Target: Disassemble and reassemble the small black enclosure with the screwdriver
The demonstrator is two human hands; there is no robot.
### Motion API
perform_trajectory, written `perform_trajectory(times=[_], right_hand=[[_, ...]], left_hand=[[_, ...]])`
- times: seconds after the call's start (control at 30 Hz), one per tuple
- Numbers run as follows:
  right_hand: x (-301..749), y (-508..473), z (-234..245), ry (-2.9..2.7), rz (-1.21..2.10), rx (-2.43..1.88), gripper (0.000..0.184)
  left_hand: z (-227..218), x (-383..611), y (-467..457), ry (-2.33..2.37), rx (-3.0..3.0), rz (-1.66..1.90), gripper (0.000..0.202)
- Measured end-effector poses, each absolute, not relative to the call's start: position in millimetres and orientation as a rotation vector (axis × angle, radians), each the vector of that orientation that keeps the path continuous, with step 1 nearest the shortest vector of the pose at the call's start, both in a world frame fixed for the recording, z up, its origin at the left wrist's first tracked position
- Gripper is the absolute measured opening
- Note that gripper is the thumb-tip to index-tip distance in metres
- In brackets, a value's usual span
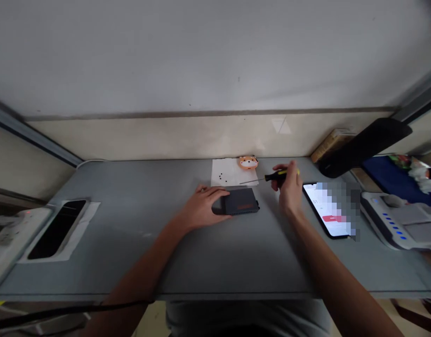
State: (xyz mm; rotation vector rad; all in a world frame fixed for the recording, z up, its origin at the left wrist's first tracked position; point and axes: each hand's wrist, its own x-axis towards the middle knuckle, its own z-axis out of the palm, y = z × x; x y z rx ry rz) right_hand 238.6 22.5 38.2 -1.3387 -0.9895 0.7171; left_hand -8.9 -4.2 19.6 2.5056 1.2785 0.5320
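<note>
A flat dark box-shaped device [242,200] with faint red lettering lies on the grey table. My left hand [205,206] grips its left end between thumb and fingers. A black and yellow screwdriver [276,175] is in my right hand [288,187], its thin shaft pointing left, above the white paper behind the device. On that paper [232,169] lie several tiny dark pieces [221,177], too small to make out fully. An orange animal-faced case [248,162] sits at the paper's right edge.
A lit phone [325,210] lies right of my right hand, beside a white power strip [399,220]. A black cylinder [364,147] leans near a book [331,142] at the back right. Another phone [59,229] and a white socket block [20,234] are far left.
</note>
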Motion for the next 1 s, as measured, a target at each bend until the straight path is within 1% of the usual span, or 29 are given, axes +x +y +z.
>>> perform_trajectory(times=[0.13, 0.27, 0.43, 0.6, 0.73, 0.87, 1.0], right_hand=[[231.8, 23.6, 19.1, -1.105, 0.833, -1.351, 0.065], [228.1, 22.4, 15.3, -1.263, 0.857, -1.336, 0.061], [228.4, 20.9, 12.3, -1.310, 0.865, -1.334, 0.059], [229.4, 22.2, 11.8, -1.232, 0.902, -1.349, 0.053], [231.0, 24.5, 14.7, -1.039, 0.975, -1.322, 0.042], [231.6, 25.2, 17.8, -0.912, 1.046, -1.207, 0.033], [230.6, 23.3, 20.3, -0.946, 1.123, -1.159, 0.033]], left_hand=[[20.2, -10.9, -1.7, 1.255, 2.489, 0.559, 0.046], [20.6, -14.4, 0.8, 1.228, 2.492, 0.583, 0.038], [20.4, -16.7, 2.6, 1.197, 2.452, 0.614, 0.034], [19.5, -12.7, 2.5, 1.232, 2.361, 0.688, 0.036], [20.1, -7.2, 1.9, 1.280, 2.261, 0.725, 0.042], [18.9, -5.6, 0.5, 1.279, 2.226, 0.753, 0.044], [17.0, -9.0, -1.9, 1.353, 2.248, 0.886, 0.048]])
